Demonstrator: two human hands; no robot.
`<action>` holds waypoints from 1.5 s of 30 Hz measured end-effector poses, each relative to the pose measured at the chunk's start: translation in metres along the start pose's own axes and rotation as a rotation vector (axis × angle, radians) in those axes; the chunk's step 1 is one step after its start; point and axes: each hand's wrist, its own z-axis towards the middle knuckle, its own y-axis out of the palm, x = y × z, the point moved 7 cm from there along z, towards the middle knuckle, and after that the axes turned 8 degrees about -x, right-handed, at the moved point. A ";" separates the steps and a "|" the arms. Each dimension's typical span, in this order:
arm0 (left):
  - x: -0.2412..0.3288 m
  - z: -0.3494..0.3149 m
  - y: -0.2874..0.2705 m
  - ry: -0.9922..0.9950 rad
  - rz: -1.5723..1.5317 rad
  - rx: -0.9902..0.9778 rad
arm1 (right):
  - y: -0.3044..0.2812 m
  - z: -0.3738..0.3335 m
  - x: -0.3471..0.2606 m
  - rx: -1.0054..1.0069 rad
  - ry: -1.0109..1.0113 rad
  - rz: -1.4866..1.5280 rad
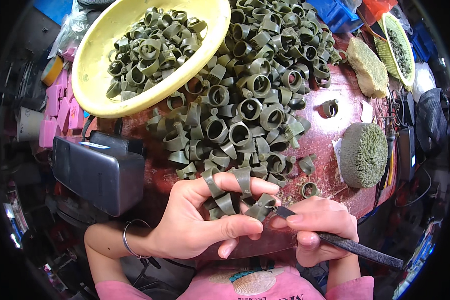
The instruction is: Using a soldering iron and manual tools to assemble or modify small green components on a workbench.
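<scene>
Several olive-green plastic rings are in my left hand (195,227); some are looped around its fingers. One of these green rings (261,207) is pinched between the thumb and fingertips. My right hand (327,222) is closed around a slim dark knife-like tool (362,249), its long handle reaching out to the lower right. The tool's flat dark end touches or nearly touches the edge of the pinched ring. Just beyond my hands spreads a large heap of the same rings (240,135). A single loose ring (309,189) lies close to my right hand.
A yellow plastic basin (92,82) with more rings leans at the back left. Nearer stands a black box-shaped device (97,172). To the right on the red table (325,160) are a round grey-green sponge-like block (363,156), a yellowish block (367,67) and a green basket (385,47).
</scene>
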 end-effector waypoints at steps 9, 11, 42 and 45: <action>-0.002 0.003 0.003 -0.112 0.125 -0.006 | 0.000 0.001 -0.005 0.039 -0.118 -0.182; -0.003 0.003 0.003 -0.137 0.158 -0.002 | 0.004 0.005 -0.013 -0.007 -0.276 -0.243; 0.031 -0.007 0.005 0.428 0.702 0.183 | 0.006 0.007 -0.009 -0.128 -0.042 -0.209; 0.027 -0.007 0.002 0.371 0.699 0.157 | -0.005 0.002 -0.007 -0.068 -0.023 -0.139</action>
